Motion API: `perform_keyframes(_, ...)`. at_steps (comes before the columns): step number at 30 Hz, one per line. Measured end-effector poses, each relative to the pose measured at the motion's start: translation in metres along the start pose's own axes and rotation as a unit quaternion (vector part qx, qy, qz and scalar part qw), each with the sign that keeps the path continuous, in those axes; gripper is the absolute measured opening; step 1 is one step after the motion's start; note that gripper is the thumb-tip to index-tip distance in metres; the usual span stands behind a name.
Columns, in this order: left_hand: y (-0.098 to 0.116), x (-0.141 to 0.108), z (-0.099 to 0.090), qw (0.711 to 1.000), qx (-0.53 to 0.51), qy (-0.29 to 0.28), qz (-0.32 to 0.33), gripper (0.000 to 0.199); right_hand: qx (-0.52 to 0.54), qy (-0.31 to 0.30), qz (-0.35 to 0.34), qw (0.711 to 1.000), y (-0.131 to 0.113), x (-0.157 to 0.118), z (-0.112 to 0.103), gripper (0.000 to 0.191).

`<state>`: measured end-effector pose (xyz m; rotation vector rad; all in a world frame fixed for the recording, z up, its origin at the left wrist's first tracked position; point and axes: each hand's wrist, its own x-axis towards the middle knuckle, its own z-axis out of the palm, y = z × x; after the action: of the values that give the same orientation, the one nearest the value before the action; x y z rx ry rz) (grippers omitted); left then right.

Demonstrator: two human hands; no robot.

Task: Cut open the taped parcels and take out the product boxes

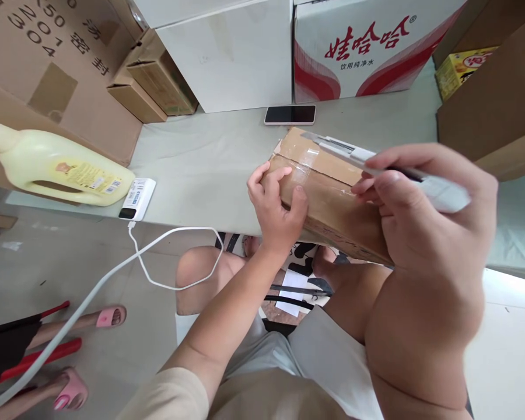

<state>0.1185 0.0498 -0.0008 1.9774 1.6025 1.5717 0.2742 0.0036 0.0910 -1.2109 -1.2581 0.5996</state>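
A brown cardboard box [332, 204] rests at the table's near edge, with clear tape over the seam near its left end. My left hand [280, 207] grips that left end, fingers bent over the top. In my right hand [429, 216] is a white utility knife [345, 149], its blade out and pointing left above the box's top. Whether the blade tip touches the cardboard I cannot tell. My right hand hides the right end of the box.
Behind the box lies a phone [290, 115], before a white carton [231, 58] and a red-and-white carton [363, 52]. At left are a yellow bottle [65, 166] and a white device [137, 198] with a cable [157, 239]. Another person's feet in pink slippers [72, 388] show lower left.
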Motion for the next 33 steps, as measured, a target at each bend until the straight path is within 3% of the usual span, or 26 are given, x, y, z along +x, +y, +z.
perform_keyframes(8, 0.0, 0.0, 0.0, 1.0, 0.005, 0.002, 0.005, 0.041, -0.113, -0.011, -0.03, 0.993, -0.006, 0.0, -0.004, 0.018)
perform_keyframes(11, 0.0, 0.001, 0.0, 1.0, 0.006, -0.002, 0.002, 0.04, -0.135, -0.104, -0.095, 0.981, -0.006, 0.001, -0.012, 0.018)
perform_keyframes(14, 0.0, 0.001, -0.001, 1.0, 0.018, -0.009, -0.004, 0.039, -0.15, -0.198, -0.116, 0.962, -0.004, 0.002, -0.019, 0.016)
perform_keyframes(22, 0.0, -0.001, -0.002, 1.0, 0.026, -0.008, -0.007, 0.044, -0.162, -0.24, -0.098, 0.952, -0.011, -0.001, -0.044, 0.017)
perform_keyframes(26, -0.001, -0.002, -0.002, 1.0, 0.011, -0.001, 0.001, 0.046, -0.173, -0.225, -0.071, 0.956, -0.017, -0.005, -0.052, 0.015)
perform_keyframes(33, -0.003, -0.003, 0.001, 1.0, 0.029, 0.011, 0.002, 0.037, -0.097, -0.146, -0.085, 0.981, -0.013, -0.006, -0.041, 0.014)
